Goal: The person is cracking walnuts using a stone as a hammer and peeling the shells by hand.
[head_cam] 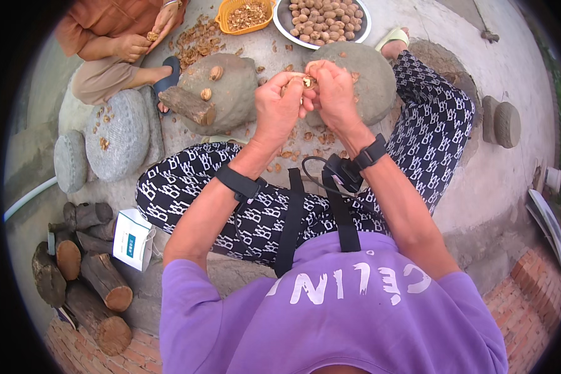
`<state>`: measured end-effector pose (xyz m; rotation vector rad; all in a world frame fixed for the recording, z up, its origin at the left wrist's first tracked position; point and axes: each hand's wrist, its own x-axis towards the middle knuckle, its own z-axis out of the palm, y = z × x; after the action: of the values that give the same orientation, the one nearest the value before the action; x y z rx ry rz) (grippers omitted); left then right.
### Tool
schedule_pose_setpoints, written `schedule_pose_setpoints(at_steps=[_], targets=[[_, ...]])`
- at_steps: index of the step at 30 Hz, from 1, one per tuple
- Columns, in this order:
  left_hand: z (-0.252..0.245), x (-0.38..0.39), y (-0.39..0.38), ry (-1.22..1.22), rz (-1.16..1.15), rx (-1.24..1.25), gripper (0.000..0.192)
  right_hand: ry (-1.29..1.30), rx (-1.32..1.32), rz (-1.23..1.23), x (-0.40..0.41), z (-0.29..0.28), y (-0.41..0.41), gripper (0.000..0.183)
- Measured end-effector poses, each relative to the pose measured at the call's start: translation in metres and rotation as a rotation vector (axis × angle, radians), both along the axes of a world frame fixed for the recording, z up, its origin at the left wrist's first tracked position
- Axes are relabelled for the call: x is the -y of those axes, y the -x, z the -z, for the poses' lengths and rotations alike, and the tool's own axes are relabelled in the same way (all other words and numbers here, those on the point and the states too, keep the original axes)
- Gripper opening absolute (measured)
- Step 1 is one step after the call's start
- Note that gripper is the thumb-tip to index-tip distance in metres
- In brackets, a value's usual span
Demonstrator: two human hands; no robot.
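Both of my hands meet above the near edge of a round flat stone. Between them is a cracked walnut, its pale kernel showing in the broken shell. My left hand grips it from the left, thumb on top. From the other side my right hand pinches the shell with thumb and fingers. The fingers hide much of the nut. To the left, a second flat stone carries a short piece of wood and two walnuts, one of them the whole-looking walnut.
A metal basin of walnuts and a yellow plastic basket of shelled pieces stand at the far side. Another person's hands hold a walnut at upper left. Shell fragments litter the concrete. Logs and a white paper bag lie lower left.
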<state>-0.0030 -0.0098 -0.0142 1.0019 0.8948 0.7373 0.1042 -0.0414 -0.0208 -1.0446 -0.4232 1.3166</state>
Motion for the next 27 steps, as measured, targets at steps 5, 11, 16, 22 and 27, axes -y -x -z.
schedule_pose_setpoints(at_steps=[5, 11, 16, 22, 27], targets=[[-0.004, 0.0, -0.002, -0.075, 0.041, 0.084, 0.023, -0.007, -0.013, -0.015, -0.001, -0.008, -0.005, 0.02], [-0.012, 0.003, -0.003, -0.312, 0.106, -0.022, 0.033, 0.024, 0.125, -0.009, 0.004, -0.015, -0.017, 0.027], [-0.01, 0.003, 0.001, -0.415, 0.135, -0.119, 0.033, -0.008, 0.527, -0.129, 0.012, -0.025, -0.032, 0.036], [-0.016, 0.004, -0.002, -0.612, 0.203, -0.163, 0.032, 0.156, 0.69, -0.439, 0.019, -0.04, -0.056, 0.039], [-0.012, 0.003, 0.0, -0.885, 0.345, -0.166, 0.031, 0.221, 0.551, -0.674, 0.028, -0.049, -0.073, 0.036]])
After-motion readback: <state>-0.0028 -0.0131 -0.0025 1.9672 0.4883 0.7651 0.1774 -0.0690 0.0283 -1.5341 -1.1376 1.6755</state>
